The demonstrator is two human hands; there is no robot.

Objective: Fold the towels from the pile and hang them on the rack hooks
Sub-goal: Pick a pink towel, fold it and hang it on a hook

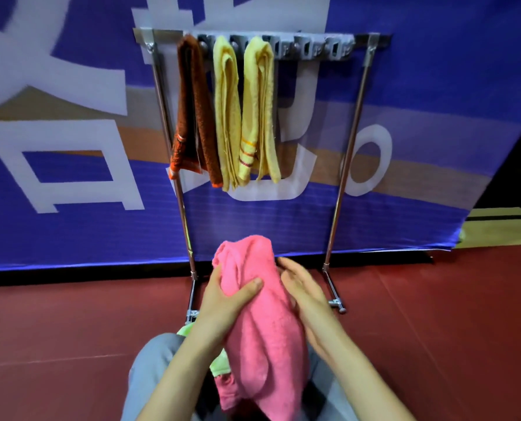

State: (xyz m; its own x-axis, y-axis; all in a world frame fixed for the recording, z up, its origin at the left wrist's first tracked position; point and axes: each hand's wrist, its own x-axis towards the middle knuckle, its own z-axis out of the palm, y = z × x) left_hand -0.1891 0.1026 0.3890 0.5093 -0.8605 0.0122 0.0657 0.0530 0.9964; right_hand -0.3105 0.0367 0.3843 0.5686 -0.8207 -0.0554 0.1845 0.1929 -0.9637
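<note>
Head view | left hand [226,302] gripping pink towel [263,335] below rack [354,132] | right hand [303,294] flat, uncurled, pressed against pink towel

— What sort of place is this looking like?
— A sports hall, I'm thinking: dark red matting floor [435,329] is stretching out, a big blue banner [71,232] (white lettering) is hanging behind, and yellowish boards [496,227] are showing at right.

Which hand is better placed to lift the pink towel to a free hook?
Probably left: the left hand grips the pink towel near its top, while the right hand only rests flat against its side.
</note>
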